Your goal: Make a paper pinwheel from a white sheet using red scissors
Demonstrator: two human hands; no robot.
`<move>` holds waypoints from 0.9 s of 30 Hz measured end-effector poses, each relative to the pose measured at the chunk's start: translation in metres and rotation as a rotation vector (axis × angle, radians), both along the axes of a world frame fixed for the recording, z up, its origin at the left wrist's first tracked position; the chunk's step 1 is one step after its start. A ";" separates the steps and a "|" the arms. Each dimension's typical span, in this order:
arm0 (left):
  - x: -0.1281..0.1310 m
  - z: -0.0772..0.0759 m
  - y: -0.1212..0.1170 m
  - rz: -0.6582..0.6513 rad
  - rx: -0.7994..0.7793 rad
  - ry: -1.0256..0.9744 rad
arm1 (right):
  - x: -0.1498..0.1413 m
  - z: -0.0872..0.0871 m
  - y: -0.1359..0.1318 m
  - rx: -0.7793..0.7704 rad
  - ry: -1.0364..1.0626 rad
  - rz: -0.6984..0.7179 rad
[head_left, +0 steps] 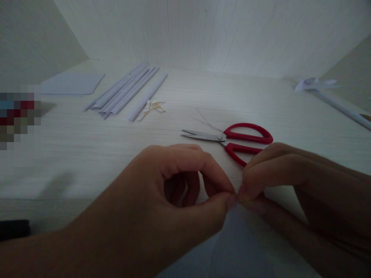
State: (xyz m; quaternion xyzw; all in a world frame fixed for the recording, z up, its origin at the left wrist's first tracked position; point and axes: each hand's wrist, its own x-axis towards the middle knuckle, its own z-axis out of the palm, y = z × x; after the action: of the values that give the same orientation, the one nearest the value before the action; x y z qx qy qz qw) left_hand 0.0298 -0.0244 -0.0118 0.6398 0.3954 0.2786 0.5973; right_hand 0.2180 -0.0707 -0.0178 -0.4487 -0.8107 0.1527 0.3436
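Note:
My left hand and my right hand meet low in the view, their thumbs and forefingers pinched together tip to tip. Below the fingertips hangs a pale sheet of paper, and its upper tip runs up into both pinches. The exact spot they grip is covered by the fingers. Just beyond the hands lie scissors with red handles, blades slightly apart and pointing left. My right hand hides part of the lower handle. Thin pale strands rest behind the scissors' pivot.
Several rolled paper tubes lie at the back left, beside a few cotton swabs. Flat paper sheets rest farther left. A paper pinwheel on a paper stick lies at the right. A dark object shows at lower left.

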 end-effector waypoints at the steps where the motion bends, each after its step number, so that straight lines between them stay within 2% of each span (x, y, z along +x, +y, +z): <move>1: 0.000 0.000 0.000 -0.003 -0.006 0.003 | 0.000 0.000 0.000 -0.005 -0.018 -0.012; 14: -0.001 -0.003 0.001 -0.013 0.057 -0.007 | -0.002 0.001 -0.001 0.029 -0.114 -0.103; 19: 0.000 -0.002 0.001 -0.024 0.066 0.020 | -0.003 0.002 0.002 0.060 -0.104 -0.051; 27: -0.001 -0.003 0.000 -0.003 0.045 -0.006 | 0.000 0.000 0.008 -0.001 -0.062 -0.048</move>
State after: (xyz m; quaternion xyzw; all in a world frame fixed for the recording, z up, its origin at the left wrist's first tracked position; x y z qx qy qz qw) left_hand 0.0286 -0.0248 -0.0151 0.6528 0.3863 0.2882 0.5844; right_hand 0.2176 -0.0632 -0.0181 -0.4726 -0.8100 0.1308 0.3217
